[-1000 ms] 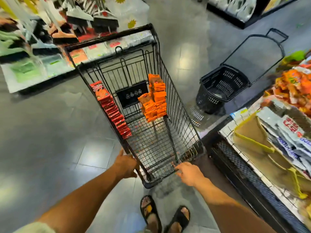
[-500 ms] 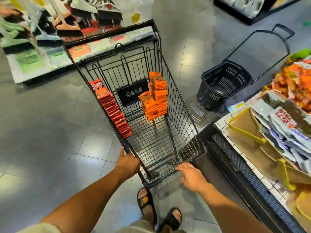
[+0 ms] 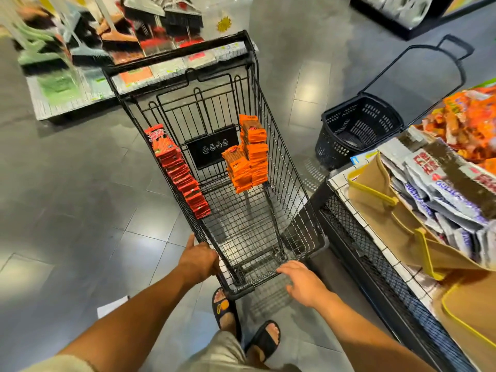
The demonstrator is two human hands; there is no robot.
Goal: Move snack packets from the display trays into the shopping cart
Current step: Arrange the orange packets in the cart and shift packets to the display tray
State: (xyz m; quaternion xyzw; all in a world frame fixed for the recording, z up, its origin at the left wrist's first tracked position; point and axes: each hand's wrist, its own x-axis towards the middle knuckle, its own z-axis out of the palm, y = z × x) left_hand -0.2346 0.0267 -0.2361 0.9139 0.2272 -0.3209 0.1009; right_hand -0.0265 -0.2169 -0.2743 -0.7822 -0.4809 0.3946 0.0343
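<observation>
Looking down into a black wire shopping cart (image 3: 284, 159) on a grey tile floor (image 3: 80, 183), from its near end.

Hands:
- Gripping the cart's near-left corner with the left hand (image 3: 198, 260): fingers wrapped over the rim, thumb pointing up along the side rail.
- Right hand (image 3: 303, 283) at the near rim, fingers loose and slightly spread, holding nothing. Cannot tell whether the fingertips touch the wire.

Inside the cart:
- 1 row of red packets (image 3: 179, 170) standing on edge along the left wall, from the far end to about the middle.
- 2 stacks of orange packets (image 3: 249, 157) against the right wall near the far end, the taller one behind and the shorter one in front, touching each other.

Right of the cart, just beside it:
- Display shelf with brown, yellow-edged trays (image 3: 375, 194).
- Silver packets (image 3: 442, 197) piled leaning in the nearer tray.
- Loose orange snack heap (image 3: 469, 122) further back on the same shelf.

Rest:
- Black plastic basket (image 3: 359, 127) on the floor past the shelf corner, long handle raised.
- Low rack with brooms (image 3: 150, 20) beyond the cart's far end, blurred.
- 2 feet in black sandals (image 3: 264, 339) just behind the cart's near end.
- White paper scrap (image 3: 112, 306) on the floor by the left forearm.
</observation>
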